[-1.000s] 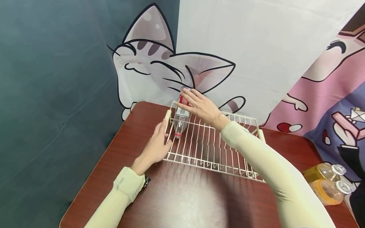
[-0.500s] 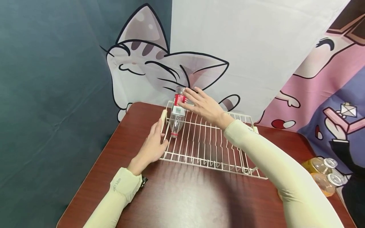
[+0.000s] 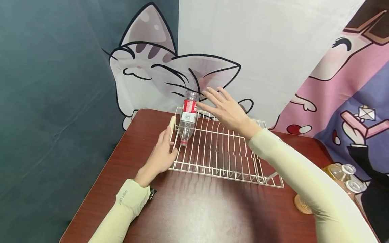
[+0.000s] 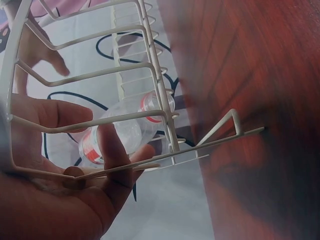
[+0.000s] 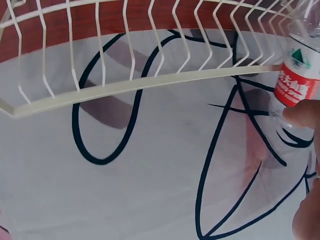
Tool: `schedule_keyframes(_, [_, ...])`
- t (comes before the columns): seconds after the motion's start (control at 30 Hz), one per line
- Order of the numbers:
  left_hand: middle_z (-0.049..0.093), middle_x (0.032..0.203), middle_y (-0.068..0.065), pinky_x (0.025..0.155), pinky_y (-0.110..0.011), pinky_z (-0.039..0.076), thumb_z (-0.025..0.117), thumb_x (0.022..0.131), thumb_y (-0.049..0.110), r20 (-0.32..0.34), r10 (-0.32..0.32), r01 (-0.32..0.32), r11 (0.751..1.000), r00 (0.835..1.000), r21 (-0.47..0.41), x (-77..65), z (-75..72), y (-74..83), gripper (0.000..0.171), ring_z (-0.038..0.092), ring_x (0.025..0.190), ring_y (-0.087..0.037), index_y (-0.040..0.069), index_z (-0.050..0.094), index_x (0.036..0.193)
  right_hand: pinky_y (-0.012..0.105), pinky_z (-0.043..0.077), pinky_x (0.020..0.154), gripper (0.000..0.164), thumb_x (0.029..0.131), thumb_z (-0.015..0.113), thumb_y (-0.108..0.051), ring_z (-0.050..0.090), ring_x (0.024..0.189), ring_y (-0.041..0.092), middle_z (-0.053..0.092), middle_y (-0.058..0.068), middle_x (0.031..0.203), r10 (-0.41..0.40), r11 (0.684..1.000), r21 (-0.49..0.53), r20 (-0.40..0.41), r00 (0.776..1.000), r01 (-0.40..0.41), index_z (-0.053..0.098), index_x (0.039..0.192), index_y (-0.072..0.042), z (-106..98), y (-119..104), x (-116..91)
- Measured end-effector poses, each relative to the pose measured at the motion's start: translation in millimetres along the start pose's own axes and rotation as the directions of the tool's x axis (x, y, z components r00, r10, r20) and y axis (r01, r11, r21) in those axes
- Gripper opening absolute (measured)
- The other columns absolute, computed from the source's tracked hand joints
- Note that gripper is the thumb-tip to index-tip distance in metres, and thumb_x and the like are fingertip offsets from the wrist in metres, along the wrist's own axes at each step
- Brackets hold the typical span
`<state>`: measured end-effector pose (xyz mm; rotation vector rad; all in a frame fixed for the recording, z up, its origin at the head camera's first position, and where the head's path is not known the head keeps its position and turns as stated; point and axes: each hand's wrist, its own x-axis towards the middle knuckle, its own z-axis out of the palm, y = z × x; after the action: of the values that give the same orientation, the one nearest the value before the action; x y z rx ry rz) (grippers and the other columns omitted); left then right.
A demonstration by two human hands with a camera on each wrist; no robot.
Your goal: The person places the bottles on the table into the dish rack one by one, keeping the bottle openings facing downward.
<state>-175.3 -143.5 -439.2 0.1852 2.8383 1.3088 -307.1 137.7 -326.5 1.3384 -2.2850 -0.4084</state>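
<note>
A clear plastic bottle [image 3: 188, 116] with a red and white label stands cap-down in the left end of a white wire dish rack [image 3: 226, 171], its base leaning toward the back wall. With its fingers around the wires, my left hand [image 3: 162, 150] holds the rack's left side, by a cream handle [image 3: 172, 123]. In the left wrist view, the bottle [image 4: 135, 125] shows behind the left fingers [image 4: 112, 145]. Just right of the bottle, my right hand [image 3: 228, 109] is spread with straight fingers and holds nothing. In the right wrist view, the right thumb [image 5: 301, 114] appears near the label.
Several bottles with yellowish contents [image 3: 341, 172] are at the table's right edge, partly behind the right sleeve. The red-brown table [image 3: 188, 209] meets a cartoon-print cloth [image 3: 258, 40] at the back and a dark green cloth [image 3: 54, 101] at the left.
My right hand has come off the bottle and moved right, leaving it in the rack. My left hand keeps its place on the rack. The head view has shifted slightly.
</note>
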Motion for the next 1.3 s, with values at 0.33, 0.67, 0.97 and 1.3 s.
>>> schedule_keyframes(0.33, [0.016,0.182,-0.019,0.113,-0.063,0.048,0.062,0.105,0.016,-0.015,0.016,-0.016,1.000,1.000,0.022,1.7,-2.8,-1.0,0.096,0.065,0.139,-0.034,0.006,0.003,0.179,0.058,0.025,0.133,0.078,0.087,0.083,0.003,0.047,0.154,0.044,0.055,0.026,0.161,0.016,0.994,0.112,-0.235,0.972,0.011,0.060,0.159,-0.017,-13.3,-11.8,-38.9])
schedule_keyframes(0.67, [0.013,0.183,-0.017,0.114,-0.064,0.045,0.061,0.107,0.018,0.014,0.009,-0.009,1.000,1.000,0.012,3.0,1.4,-2.6,0.096,0.064,0.141,-0.031,0.008,-0.001,0.179,0.064,0.042,0.118,0.075,0.088,0.076,0.000,0.050,0.150,0.046,0.057,0.028,0.156,0.130,0.984,0.153,-0.276,0.952,-0.090,0.059,0.160,-0.015,-23.1,-18.3,-78.0])
schedule_keyframes(0.97, [0.014,0.183,-0.016,0.114,-0.064,0.046,0.062,0.107,0.017,0.015,0.001,-0.001,1.000,1.000,0.007,3.1,1.0,-1.2,0.096,0.064,0.141,-0.032,0.009,0.000,0.179,0.067,0.043,0.109,0.079,0.083,0.084,-0.002,0.056,0.141,0.050,0.061,0.028,0.151,0.252,0.960,0.206,-0.359,0.899,-0.187,0.061,0.157,-0.012,-29.1,-25.7,-113.1])
schedule_keyframes(1.3, [0.015,0.182,-0.017,0.113,-0.064,0.046,0.062,0.106,0.018,0.003,0.002,-0.002,1.000,1.000,0.022,1.9,0.2,-1.9,0.096,0.066,0.139,-0.033,0.008,0.001,0.179,0.071,0.039,0.103,0.076,0.081,0.082,-0.005,0.058,0.134,0.052,0.061,0.030,0.148,0.449,0.884,0.322,-0.393,0.802,-0.337,0.064,0.155,-0.011,-30.0,-34.2,-150.2])
